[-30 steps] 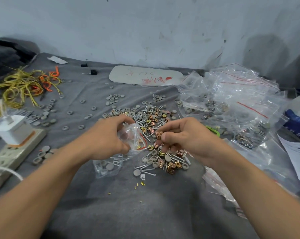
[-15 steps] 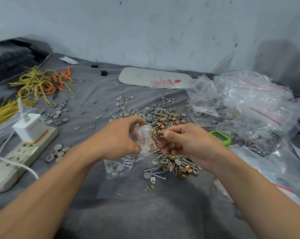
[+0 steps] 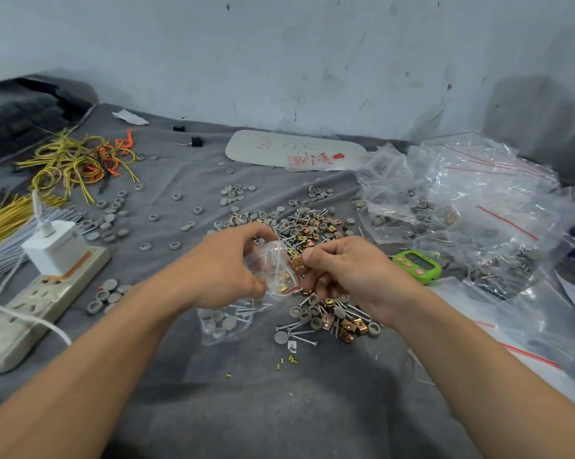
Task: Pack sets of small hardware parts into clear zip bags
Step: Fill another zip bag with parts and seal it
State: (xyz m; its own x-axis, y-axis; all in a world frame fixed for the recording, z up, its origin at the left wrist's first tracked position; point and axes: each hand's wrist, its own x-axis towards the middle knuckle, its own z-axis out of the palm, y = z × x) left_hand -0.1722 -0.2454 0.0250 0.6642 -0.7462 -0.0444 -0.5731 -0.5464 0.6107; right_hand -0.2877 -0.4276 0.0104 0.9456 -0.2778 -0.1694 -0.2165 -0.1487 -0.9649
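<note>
Head: right hand (image 3: pixel 352 273) still pinches clip (image 3: pixel 298 262) beside bag (image 3: pixel 270 260)

One power strip (image 3: pixel 31 313), one white charger (image 3: pixel 56 246), one green timer (image 3: pixel 416 265), one white oval card (image 3: pixel 296 150), two small black parts (image 3: pixel 196 141), one held zip bag (image 3: pixel 272 260), two hands (left hand (image 3: pixel 226 270), right hand (image 3: pixel 349 276)); grey caps (image 3: pixel 236 193), nails (image 3: pixel 299 332) and brass clips (image 3: pixel 347 326) too many to count.

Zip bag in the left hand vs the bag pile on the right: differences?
1. The held bag is gripped by the left hand; the bag pile lies heaped on the cloth, untouched.
2. The held bag is a single one, with the right hand pinching a copper clip beside its mouth; the bag pile is many.
Both: clear plastic, red zip lines, hardware inside.
</note>
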